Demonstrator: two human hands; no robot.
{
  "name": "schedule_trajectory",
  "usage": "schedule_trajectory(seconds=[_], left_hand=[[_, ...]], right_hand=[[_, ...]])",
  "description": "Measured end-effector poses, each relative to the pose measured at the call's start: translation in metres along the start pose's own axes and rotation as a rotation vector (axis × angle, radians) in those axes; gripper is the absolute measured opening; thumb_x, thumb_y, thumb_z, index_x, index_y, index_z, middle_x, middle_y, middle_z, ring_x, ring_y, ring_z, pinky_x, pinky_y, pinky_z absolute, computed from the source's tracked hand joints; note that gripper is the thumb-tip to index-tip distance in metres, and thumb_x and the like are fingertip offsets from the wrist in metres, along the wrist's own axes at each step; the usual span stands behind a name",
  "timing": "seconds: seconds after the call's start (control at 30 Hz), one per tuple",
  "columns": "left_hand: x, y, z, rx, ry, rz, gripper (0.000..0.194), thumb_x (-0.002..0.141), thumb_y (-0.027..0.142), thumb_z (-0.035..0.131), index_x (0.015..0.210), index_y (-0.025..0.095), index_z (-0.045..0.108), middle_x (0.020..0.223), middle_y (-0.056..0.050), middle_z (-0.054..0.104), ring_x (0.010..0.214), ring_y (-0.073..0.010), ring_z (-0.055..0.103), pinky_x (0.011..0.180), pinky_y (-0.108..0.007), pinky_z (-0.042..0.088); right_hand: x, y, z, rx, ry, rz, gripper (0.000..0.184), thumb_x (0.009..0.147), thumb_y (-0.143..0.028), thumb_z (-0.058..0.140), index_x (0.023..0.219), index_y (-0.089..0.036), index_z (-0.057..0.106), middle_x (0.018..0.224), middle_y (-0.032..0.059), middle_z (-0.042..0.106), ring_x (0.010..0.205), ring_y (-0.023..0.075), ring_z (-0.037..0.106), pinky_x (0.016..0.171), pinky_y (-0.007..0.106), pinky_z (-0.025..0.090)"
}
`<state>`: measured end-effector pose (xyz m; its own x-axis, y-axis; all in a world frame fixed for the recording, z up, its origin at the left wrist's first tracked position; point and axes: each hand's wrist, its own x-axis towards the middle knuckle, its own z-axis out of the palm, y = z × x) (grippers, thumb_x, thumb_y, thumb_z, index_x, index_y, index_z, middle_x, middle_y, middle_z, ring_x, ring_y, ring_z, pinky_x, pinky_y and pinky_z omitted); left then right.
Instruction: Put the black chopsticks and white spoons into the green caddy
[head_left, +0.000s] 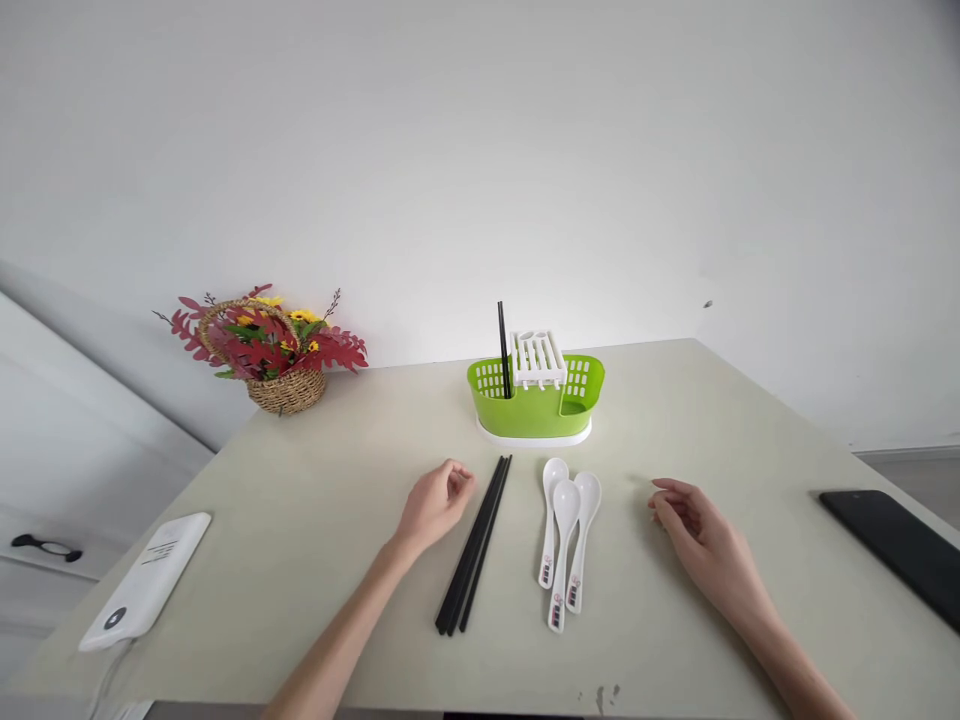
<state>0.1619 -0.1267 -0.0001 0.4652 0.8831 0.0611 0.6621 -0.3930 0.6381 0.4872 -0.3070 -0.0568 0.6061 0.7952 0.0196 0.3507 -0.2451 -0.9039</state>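
Chopsticks (482, 530): bunched on the table (637, 630), left of the spoons (566, 505); one pair (503, 345) upright in the green basket (532, 412).
Spoons: three, overlapping, in front of the basket.
Left hand (437, 503): loosely curled, half open, apparently empty, just beside the chopsticks.
Right hand (701, 535): half open, holding nothing visible.

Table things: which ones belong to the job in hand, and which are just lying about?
Probably the job, being grouped centrally:
chopsticks, some loose, some standing in the green basket
spoons

Probably just lying about, off to the sides:
flowers
white device with a cable
black phone
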Motion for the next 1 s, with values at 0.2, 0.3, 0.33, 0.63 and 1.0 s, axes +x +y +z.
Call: schedule_trajectory(seconds=[0.2, 0.3, 0.33, 0.63, 1.0], left_hand=[[-0.041, 0.009, 0.004, 0.226, 0.038, 0.149, 0.030, 0.098, 0.053, 0.053, 0.097, 0.023, 0.059, 0.086, -0.002, 0.064, 0.082, -0.0210, 0.064, 0.076, -0.034, 0.050], [-0.048, 0.008, 0.003, 0.260, 0.049, 0.149, 0.027, 0.098, 0.051, 0.054, 0.096, 0.024, 0.058, 0.085, -0.002, 0.063, 0.081, -0.0215, 0.063, 0.075, -0.035, 0.050], [-0.049, 0.009, 0.002, 0.266, 0.047, 0.149, 0.026, 0.099, 0.050, 0.054, 0.095, 0.024, 0.057, 0.084, -0.002, 0.063, 0.081, -0.0216, 0.063, 0.075, -0.034, 0.050], [-0.046, 0.016, -0.021, 0.362, -0.086, 0.049, 0.017, 0.098, 0.035, 0.060, 0.087, 0.022, 0.060, 0.094, -0.003, 0.073, 0.083, -0.0208, 0.069, 0.070, -0.031, 0.047], [-0.033, 0.035, -0.030, 0.742, -0.194, 0.035, 0.023, 0.081, 0.001, 0.061, 0.067, 0.019, 0.061, 0.067, -0.008, 0.065, 0.066, -0.0282, 0.069, 0.062, -0.033, 0.042]], right_hand=[[-0.001, 0.000, 0.000, -0.007, -0.008, -0.027, 0.043, 0.091, -0.052, 0.054, 0.125, -0.025, 0.060, 0.108, 0.0047, 0.073, 0.099, 0.0237, 0.069, 0.087, 0.037, 0.050], [-0.002, 0.003, 0.000, -0.011, -0.006, -0.033, 0.044, 0.092, -0.052, 0.054, 0.125, -0.025, 0.060, 0.108, 0.0053, 0.073, 0.099, 0.0239, 0.069, 0.088, 0.037, 0.050], [-0.002, 0.004, 0.000, -0.009, -0.004, -0.035, 0.044, 0.092, -0.052, 0.055, 0.125, -0.025, 0.060, 0.108, 0.0053, 0.073, 0.099, 0.0238, 0.069, 0.089, 0.037, 0.050], [0.000, 0.011, 0.000, -0.005, -0.007, -0.033, 0.045, 0.091, -0.053, 0.056, 0.126, -0.025, 0.060, 0.108, 0.0046, 0.073, 0.100, 0.0243, 0.070, 0.091, 0.038, 0.050], [-0.002, 0.007, -0.001, -0.031, 0.001, -0.022, 0.046, 0.090, -0.054, 0.057, 0.125, -0.025, 0.062, 0.110, 0.0057, 0.074, 0.099, 0.0252, 0.071, 0.093, 0.040, 0.050]])
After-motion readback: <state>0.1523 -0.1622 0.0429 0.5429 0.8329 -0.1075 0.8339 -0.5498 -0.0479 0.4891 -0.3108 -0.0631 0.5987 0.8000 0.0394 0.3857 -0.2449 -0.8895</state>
